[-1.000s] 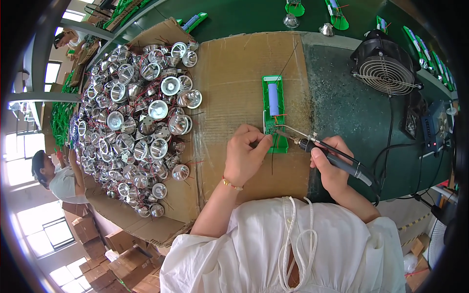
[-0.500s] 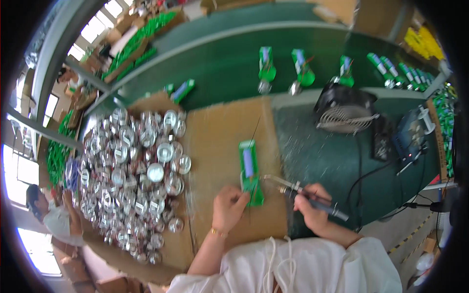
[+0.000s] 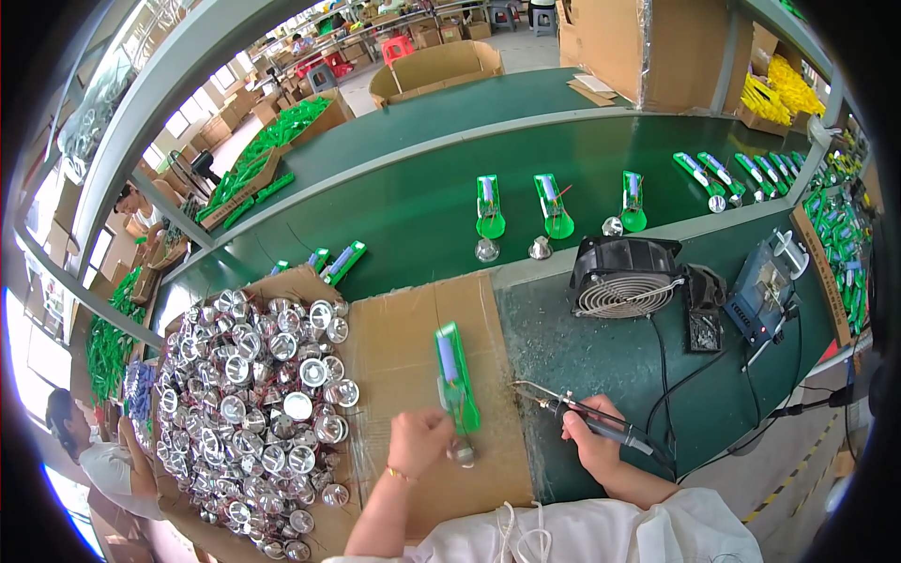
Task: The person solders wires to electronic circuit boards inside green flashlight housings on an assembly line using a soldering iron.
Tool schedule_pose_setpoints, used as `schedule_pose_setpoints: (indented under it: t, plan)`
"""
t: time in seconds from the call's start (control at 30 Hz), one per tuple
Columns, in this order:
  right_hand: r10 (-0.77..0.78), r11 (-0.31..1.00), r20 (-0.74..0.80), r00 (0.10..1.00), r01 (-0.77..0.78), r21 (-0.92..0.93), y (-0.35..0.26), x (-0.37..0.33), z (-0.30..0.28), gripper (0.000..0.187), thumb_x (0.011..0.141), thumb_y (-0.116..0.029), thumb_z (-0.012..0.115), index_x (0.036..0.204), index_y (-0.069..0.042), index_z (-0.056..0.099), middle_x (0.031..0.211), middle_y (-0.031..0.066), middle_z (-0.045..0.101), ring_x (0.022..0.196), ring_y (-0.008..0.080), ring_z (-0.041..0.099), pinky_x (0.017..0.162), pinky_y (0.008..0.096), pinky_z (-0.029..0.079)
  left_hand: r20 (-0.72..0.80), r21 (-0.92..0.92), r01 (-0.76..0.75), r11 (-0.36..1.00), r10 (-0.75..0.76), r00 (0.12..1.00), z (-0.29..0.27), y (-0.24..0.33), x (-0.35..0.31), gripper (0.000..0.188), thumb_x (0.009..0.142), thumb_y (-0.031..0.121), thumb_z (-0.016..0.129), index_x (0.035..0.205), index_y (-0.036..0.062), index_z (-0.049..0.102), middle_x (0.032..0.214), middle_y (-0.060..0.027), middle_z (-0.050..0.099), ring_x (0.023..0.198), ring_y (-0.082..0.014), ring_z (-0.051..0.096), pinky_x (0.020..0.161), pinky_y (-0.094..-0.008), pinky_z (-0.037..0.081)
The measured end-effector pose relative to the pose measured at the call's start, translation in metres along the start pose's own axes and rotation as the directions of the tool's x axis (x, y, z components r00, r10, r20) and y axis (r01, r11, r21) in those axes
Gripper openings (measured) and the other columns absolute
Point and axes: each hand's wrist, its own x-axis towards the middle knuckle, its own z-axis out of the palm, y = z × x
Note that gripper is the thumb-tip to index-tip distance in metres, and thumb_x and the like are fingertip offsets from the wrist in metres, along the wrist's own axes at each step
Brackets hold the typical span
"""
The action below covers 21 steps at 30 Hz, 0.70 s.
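On the brown cardboard in front of me lies a green plastic housing (image 3: pixel 465 394) with a purple-blue cylindrical cell in it. A small silvery lamp cup (image 3: pixel 461 453) is at its near end. My left hand (image 3: pixel 419 441) is closed beside that end, fingertips pinched together; what they hold, if anything, is too small to make out. My right hand (image 3: pixel 595 436) grips a soldering iron (image 3: pixel 601 427), its bent metal tip pointing left toward the housing but apart from it.
A heap of silvery lamp cups (image 3: pixel 253 403) fills a cardboard box on the left. Beyond the mat stand a black fan (image 3: pixel 624 281) and a blue soldering station (image 3: pixel 760 296) with cables. Several green housings (image 3: pixel 554 211) lie along the far green bench. A co-worker (image 3: pixel 103 460) sits at far left.
The view has tilted up, showing more of the room. My left hand has drawn away from the housing, and a lamp cup now shows at its near end. The soldering iron stays in my right hand.
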Motion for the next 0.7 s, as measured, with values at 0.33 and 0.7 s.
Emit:
schedule_pose_setpoints:
  t: [0.33, 0.7]
  plan:
    - [0.109, 0.994, -0.052, 0.993, -0.109, -0.014, 0.003, 0.002, 0.002, 0.014, 0.077, -0.006, 0.063, 0.080, -0.001, 0.050, 0.065, 0.0063, 0.058, 0.055, 0.0094, 0.056, 0.050, 0.0225, 0.046, -0.338, 0.484, -0.135, 0.865, 0.327, 0.883, -0.031, 0.043, 0.233, 0.018, 0.072, 0.018, 0.053, 0.069, 0.0057, 0.066, 0.063, -0.0136, 0.061, 0.061, -0.0283, 0.061, 0.060, -0.0351, 0.050]
    - [0.163, 0.986, -0.078, 0.984, -0.166, -0.032, 0.006, 0.000, 0.002, 0.014, 0.076, -0.004, 0.064, 0.081, 0.000, 0.051, 0.065, 0.0061, 0.059, 0.056, 0.0091, 0.056, 0.051, 0.0228, 0.046, -0.514, 0.757, 0.435, 0.488, 0.032, 0.857, -0.107, 0.010, 0.284, 0.064, 0.075, 0.021, 0.059, 0.131, 0.0167, 0.029, 0.127, -0.0148, 0.042, 0.117, -0.0319, 0.040, 0.095, -0.0494, 0.027]
